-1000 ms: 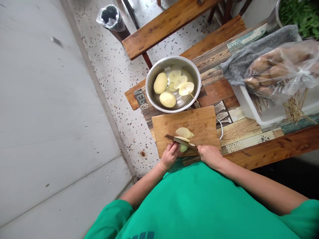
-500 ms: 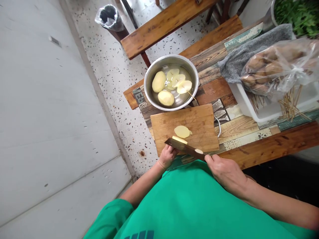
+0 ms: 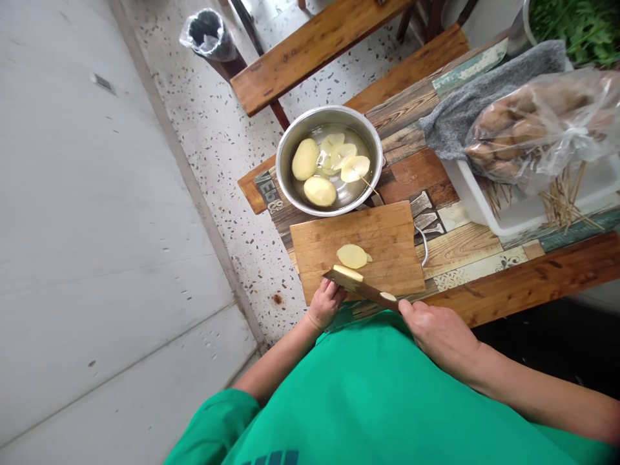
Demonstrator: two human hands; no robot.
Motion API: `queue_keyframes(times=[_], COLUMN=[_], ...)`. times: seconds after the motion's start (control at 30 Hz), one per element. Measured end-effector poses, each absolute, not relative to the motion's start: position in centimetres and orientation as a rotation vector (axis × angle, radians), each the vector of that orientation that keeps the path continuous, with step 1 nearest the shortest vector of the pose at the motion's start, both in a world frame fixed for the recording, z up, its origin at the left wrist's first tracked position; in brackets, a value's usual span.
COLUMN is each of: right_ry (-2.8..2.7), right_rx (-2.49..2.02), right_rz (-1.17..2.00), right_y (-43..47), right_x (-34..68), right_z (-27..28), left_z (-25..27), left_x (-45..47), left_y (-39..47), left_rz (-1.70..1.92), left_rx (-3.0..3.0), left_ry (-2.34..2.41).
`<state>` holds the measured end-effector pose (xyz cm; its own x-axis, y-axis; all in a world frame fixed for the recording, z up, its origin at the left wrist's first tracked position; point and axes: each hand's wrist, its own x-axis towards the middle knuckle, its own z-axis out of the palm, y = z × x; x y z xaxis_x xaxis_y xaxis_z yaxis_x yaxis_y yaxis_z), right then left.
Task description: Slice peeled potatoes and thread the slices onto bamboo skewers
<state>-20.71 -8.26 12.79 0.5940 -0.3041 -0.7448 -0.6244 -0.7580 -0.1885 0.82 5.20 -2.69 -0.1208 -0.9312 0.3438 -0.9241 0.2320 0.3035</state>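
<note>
My right hand (image 3: pixel 436 332) is closed round the handle of a knife (image 3: pixel 361 290), whose blade points left over the near edge of the wooden cutting board (image 3: pixel 314 248). A small pale scrap sticks to the blade near the handle. At the blade's tip, my left hand (image 3: pixel 325 303) has its fingers bent around a peeled potato (image 3: pixel 349 273). Most of that potato is hidden behind the blade. Just beyond it, a potato slice (image 3: pixel 352 256) lies flat on the board, with another slice edge showing under it.
A metal bowl (image 3: pixel 283 174) of water behind the board holds peeled potatoes and slices, one on a skewer. To the right, a bag of potatoes (image 3: pixel 527 129) and bamboo skewers (image 3: pixel 566 200) lie in a white tray (image 3: pixel 516 226). Leafy greens (image 3: pixel 576 29) are at the back right.
The knife blade has shifted slightly lower against the potato, showing a bit more of its pale top. Both hands stay nearly in place; the whole view has moved a little.
</note>
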Motion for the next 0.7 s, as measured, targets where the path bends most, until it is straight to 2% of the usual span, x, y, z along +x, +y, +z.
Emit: queue_keyframes(times=[0.7], right_ry=[0.751], right_rx=[-2.284], right_rz=[1.023], right_y=[-9.1], right_x=[-19.4], right_z=[10.5], left_z=[-4.3], left_x=[1.2], left_y=[6.0], left_rz=[-0.062], left_rx=[1.68], left_ry=[-2.061])
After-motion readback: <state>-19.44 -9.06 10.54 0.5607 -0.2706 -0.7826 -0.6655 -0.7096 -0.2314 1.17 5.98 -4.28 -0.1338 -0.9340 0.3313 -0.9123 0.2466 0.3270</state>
